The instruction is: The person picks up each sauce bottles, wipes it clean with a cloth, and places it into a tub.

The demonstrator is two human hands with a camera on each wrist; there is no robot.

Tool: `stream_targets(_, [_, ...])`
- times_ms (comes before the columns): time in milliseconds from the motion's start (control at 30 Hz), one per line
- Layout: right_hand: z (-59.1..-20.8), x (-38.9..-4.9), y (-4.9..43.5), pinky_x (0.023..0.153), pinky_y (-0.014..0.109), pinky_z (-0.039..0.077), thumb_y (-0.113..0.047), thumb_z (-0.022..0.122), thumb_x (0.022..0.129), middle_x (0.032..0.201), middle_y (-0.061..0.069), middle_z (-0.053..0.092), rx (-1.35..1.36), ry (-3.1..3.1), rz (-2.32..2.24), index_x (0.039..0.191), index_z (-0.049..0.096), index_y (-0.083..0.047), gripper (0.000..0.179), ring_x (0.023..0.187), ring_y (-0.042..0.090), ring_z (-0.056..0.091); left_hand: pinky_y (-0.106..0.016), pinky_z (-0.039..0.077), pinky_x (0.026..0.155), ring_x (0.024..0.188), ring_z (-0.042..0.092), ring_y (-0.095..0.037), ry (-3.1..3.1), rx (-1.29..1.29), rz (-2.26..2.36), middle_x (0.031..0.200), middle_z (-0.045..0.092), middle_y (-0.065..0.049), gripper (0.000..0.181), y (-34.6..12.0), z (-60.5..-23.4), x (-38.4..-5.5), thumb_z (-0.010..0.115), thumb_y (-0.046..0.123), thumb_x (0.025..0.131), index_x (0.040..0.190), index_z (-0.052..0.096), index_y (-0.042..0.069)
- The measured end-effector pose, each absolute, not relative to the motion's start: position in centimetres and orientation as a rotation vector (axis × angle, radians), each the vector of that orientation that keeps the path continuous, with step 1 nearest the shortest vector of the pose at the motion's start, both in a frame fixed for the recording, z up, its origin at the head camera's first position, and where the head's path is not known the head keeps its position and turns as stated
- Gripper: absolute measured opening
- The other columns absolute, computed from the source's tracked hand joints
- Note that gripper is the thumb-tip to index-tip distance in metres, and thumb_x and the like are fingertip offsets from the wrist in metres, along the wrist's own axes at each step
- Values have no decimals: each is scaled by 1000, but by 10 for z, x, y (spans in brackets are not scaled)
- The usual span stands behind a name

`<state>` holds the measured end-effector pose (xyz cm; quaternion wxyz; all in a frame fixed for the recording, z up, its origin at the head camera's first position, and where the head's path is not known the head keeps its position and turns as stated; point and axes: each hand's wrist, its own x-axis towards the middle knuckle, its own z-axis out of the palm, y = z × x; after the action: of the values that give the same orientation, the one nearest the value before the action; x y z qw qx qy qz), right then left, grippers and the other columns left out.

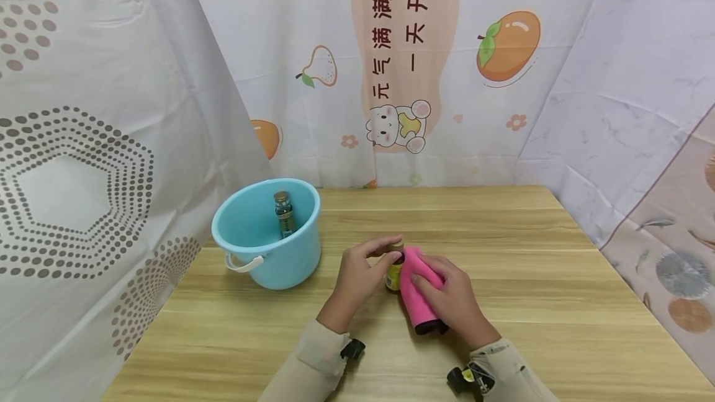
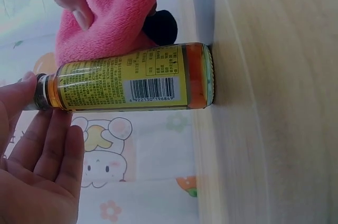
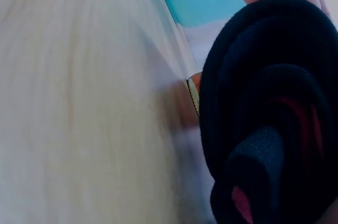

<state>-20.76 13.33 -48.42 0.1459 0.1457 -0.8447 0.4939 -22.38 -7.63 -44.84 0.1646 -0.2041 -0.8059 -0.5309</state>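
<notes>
A small glass bottle with a yellow label stands upright at the middle of the wooden table. Its printed text and barcode face the left wrist view. My left hand pinches the bottle's neck just under the cap, between thumb and fingers. In my right hand is a folded pink cloth, held against the bottle's right side. The cloth's black-edged folds fill the right of the right wrist view and hide most of the bottle there.
A light blue bucket with a white handle stands at the table's back left. Inside it leans another bottle with a gold cap. Printed curtains hang behind the table and along both sides.
</notes>
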Motion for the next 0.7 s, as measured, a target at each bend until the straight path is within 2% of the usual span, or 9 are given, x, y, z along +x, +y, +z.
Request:
stream_targets(133, [-484,-208,134,77,25,57,-22,80,92,125,1,72,394,-2479,1432,134,71,-21,43,96,15,67,-35,59,96,108,71,-4,-2292,-587,-1515,120,74,18,29,-76,-449,-224,72,31,99,128,75,27])
stream_targets(267, [-486,-208,134,76,25,56,-23,79,92,123,1,73,360,-2535,1410,133,72,-20,42,93,14,66,-34,58,98,108,71,-4,-2287,-595,-1520,119,75,18,29,-75,-449,-224,72,30,99,127,73,34])
stream_targets(367, [-487,-209,134,76,26,55,-23,79,92,121,0,73,343,-2562,1392,132,73,-20,41,92,13,65,-33,58,98,109,71,-5,-2282,-592,-1518,120,74,17,30,-75,-450,-224,74,32,97,127,73,34])
stream_targets(700, [-487,-209,135,81,30,54,-28,78,93,121,-1,73,327,-2649,1341,133,72,-21,42,95,13,63,-30,59,95,104,73,-6,-2227,-589,-1499,124,68,12,30,-74,-453,-224,77,31,95,125,74,35])
